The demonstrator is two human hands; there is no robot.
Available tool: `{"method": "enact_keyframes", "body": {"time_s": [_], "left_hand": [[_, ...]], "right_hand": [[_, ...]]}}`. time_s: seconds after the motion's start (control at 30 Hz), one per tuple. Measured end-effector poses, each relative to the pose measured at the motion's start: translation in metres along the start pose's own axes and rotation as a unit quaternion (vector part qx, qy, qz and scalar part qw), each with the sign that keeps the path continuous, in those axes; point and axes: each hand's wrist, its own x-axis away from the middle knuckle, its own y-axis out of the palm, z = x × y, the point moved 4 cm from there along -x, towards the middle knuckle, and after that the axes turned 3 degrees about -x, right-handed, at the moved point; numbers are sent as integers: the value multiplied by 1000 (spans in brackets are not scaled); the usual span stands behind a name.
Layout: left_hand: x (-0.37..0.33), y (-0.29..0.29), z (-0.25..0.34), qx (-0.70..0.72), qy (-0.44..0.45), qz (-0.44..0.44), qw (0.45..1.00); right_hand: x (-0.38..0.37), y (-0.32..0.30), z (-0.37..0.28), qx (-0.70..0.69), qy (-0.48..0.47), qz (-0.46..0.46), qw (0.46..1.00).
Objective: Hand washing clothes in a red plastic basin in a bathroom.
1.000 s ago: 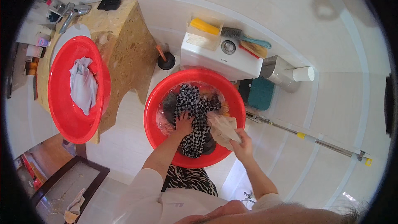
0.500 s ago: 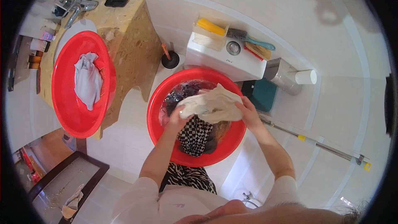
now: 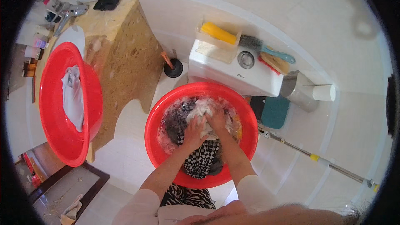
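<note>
A white cloth garment (image 3: 201,109) lies bunched in soapy water inside a large red basin (image 3: 155,158). My left hand (image 3: 194,133) rests on its near left side, fingers stretched out and thumb apart. Against its right side presses my right hand (image 3: 217,121), also with spread fingers; the fingertips are partly sunk in the cloth. Nearer to me in the same basin is a black-and-white checkered cloth (image 3: 200,160). Dark wet clothing (image 3: 177,118) floats to the left of my hands.
A second red basin (image 3: 93,100) with a pale cloth (image 3: 73,100) stands on the stone washstand (image 3: 125,46) at the left. Beyond my basin are a plunger (image 3: 173,68) and a white toilet tank (image 3: 233,68) with brushes on top. A metal pole (image 3: 300,150) lies at the right.
Both hands have lowered the white garment from above the basin into the water. They have come closer together, and their fingers now press on it. The view has shifted slightly.
</note>
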Motion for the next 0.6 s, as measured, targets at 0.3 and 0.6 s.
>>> {"method": "enact_keyframes", "body": {"time_s": [0.3, 0.6], "left_hand": [[-51, 65, -52, 297, -139, -60, 943], [-74, 95, -81, 29, -68, 80, 994]], "right_hand": [[86, 53, -22, -120, -4, 102, 987], [-28, 76, 33, 22, 102, -62, 993]]}}
